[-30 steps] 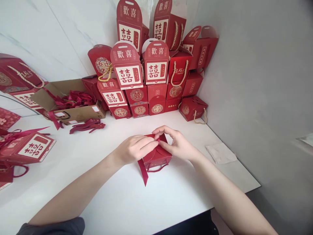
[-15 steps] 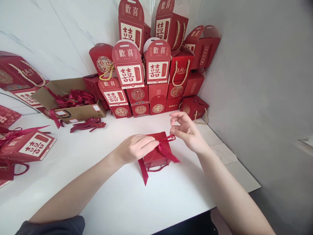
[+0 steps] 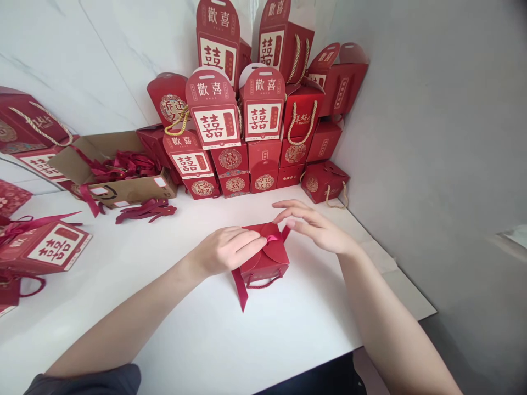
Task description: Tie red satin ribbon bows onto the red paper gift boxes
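A small red gift box (image 3: 263, 266) with a rope handle at its front stands on the white table before me. My left hand (image 3: 230, 249) is closed at its top, pinching a red ribbon (image 3: 239, 289) whose one end hangs down the box's left front corner. A short loop of ribbon shows at the fingertips. Over the box's right rear side is my right hand (image 3: 309, 226), open, its fingers stretched out toward the left. Below its fingertips the ribbon's other end sticks out; whether they touch it I cannot tell.
Stacked red gift boxes (image 3: 257, 116) stand along the back wall. At the back left, a cardboard box (image 3: 135, 192) holds red ribbons, and more ribbons (image 3: 146, 210) lie before it. A ribbon-tied box (image 3: 61, 245) rests at the left. A grey wall (image 3: 432, 137) rises on the right.
My right hand has shifted left and its fingers have straightened. The ribbon tail that lay across the box's front right has moved to the rear right. My left hand stays in place.
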`<state>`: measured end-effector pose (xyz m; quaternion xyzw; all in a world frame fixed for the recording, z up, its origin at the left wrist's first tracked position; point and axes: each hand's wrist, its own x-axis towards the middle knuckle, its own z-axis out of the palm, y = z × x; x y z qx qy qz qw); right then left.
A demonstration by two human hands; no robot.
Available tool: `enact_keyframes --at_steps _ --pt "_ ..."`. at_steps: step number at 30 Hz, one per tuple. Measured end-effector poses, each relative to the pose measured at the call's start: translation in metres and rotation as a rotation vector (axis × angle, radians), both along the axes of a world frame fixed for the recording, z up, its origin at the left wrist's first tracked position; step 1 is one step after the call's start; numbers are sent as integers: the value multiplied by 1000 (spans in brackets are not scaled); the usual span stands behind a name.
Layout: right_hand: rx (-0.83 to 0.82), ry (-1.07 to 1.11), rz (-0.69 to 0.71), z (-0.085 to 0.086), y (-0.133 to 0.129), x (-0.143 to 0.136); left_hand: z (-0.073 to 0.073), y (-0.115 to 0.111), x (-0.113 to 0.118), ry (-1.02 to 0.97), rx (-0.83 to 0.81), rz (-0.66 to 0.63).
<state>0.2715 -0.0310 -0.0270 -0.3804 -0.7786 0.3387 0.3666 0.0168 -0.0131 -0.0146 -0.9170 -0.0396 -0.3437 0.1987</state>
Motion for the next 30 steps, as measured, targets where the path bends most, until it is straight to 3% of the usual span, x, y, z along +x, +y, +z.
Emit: enact_keyframes --at_steps 4,12,21,30 --pt "-47 -32 145 0 -6 -15 4 -1 1 20 41 12" --pt "-275 249 129 -15 -3 -41 8 -3 3 16 76 -6" --pt "-392 205 189 -7 -4 -36 9 -4 4 24 60 -12" --pt "-427 329 66 -8 -5 -39 5 -2 1 21 93 13"
